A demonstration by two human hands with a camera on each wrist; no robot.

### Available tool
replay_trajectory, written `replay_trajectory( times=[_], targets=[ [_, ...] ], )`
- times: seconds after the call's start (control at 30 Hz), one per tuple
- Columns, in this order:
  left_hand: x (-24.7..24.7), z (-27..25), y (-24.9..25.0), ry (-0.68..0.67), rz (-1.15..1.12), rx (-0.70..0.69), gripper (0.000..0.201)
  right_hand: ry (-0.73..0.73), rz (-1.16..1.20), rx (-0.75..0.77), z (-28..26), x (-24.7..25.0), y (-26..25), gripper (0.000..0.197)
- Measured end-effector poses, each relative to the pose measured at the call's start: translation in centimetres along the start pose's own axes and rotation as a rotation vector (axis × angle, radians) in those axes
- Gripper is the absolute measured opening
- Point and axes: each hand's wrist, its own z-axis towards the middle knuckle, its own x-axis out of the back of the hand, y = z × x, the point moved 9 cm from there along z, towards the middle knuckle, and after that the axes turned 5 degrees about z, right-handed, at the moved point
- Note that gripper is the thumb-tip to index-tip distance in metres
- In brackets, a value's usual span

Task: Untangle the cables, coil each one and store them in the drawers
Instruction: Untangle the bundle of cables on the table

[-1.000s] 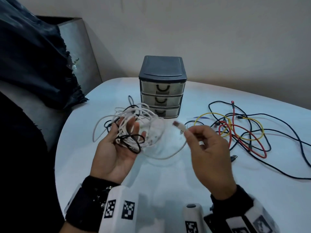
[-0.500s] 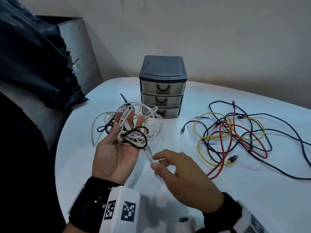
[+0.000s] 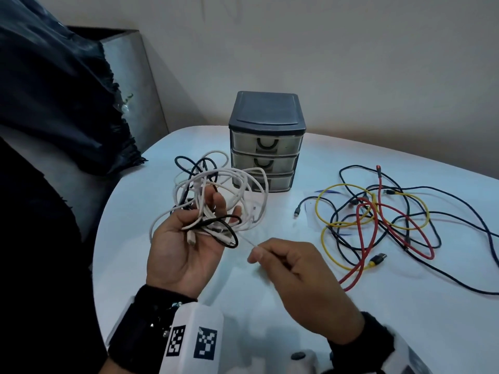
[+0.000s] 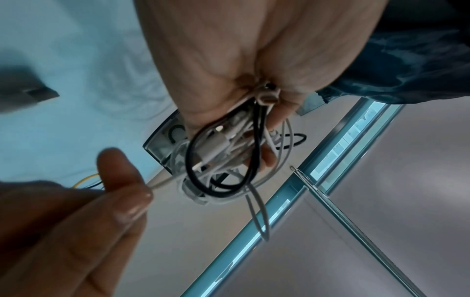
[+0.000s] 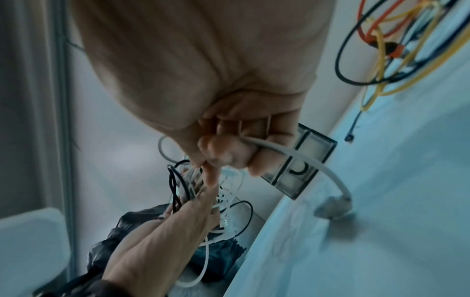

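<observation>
**Inspector A:** Head view. The left hand (image 3: 186,247) lies palm up above the counter (image 3: 270,306), its fingers loosely bent under a tangled bundle (image 3: 216,201) of thin white and black cables. I judge this a cradle that leaves the loops free to slide. The right hand (image 3: 299,282) has its grip clamped on one white cable (image 3: 248,242), drawn taut out of the bundle.

**Inspector B:** And storage?

**Inspector A:** The drawer unit (image 3: 266,141), dark lid over three translucent drawers, all closed, stands behind the bundle. A second tangle (image 3: 378,220) of yellow, red and dark cords lies on the counter to the right, well apart from both hands.

**Inspector B:** Left wrist view?

**Inspector A:** Smooth round cords and small plugs bunch at the left fingers (image 4: 267,156); a glossy black loop (image 4: 223,160) rings the white ones. Thumb and forefinger of the right hand (image 4: 76,231) pinch the white strand.

**Inspector B:** Right wrist view?

**Inspector A:** The right hand (image 5: 223,148) curls round the cable; its tail (image 5: 318,166) arcs down stiffly, and the plug end (image 5: 335,207) rests on the counter.
</observation>
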Motion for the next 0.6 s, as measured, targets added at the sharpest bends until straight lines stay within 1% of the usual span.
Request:
replay_trajectory(
  times=[0.07,0.13,0.17,0.23,0.3,0.4,0.47,0.53,0.57,0.6],
  targets=[
    [0.0,-0.2,-0.6,0.023,0.022,0.006,0.038,0.022,-0.050,0.047,0.0,-0.2,-0.4,0.025],
    [-0.6,-0.4,-2.0,-0.010,0.055,0.057,0.039,0.020,-0.046,0.075,-0.1,-1.0,-0.5,0.029],
    [-0.9,-0.6,-2.7,-0.031,0.072,0.089,0.037,0.022,-0.029,0.077,-0.1,-1.3,-0.4,0.031],
    [-1.0,-0.7,-3.2,-0.018,0.117,0.123,0.035,0.005,0.003,0.048,-0.1,-1.3,-0.2,0.032],
    [-0.9,-0.7,-2.6,0.012,0.141,0.098,0.039,-0.056,-0.006,-0.005,-0.1,-1.0,0.3,0.030],
    [-0.4,-0.6,-0.7,0.037,0.112,0.028,0.034,-0.133,-0.080,-0.048,-0.2,-0.1,1.0,0.027],
    [0.0,-0.5,0.1,0.067,0.117,-0.005,0.029,-0.117,-0.119,-0.033,-0.2,0.6,1.2,0.023],
    [0.2,-0.6,0.2,0.100,0.155,-0.030,0.034,-0.069,-0.103,-0.015,-0.1,1.0,1.0,0.019],
    [0.3,-0.6,0.1,0.115,0.182,-0.032,0.032,-0.034,-0.084,0.001,-0.1,1.2,0.8,0.019],
    [0.3,-0.7,-0.3,0.126,0.214,-0.029,0.026,0.008,-0.063,0.025,0.0,1.2,0.5,0.020]
  ],
)
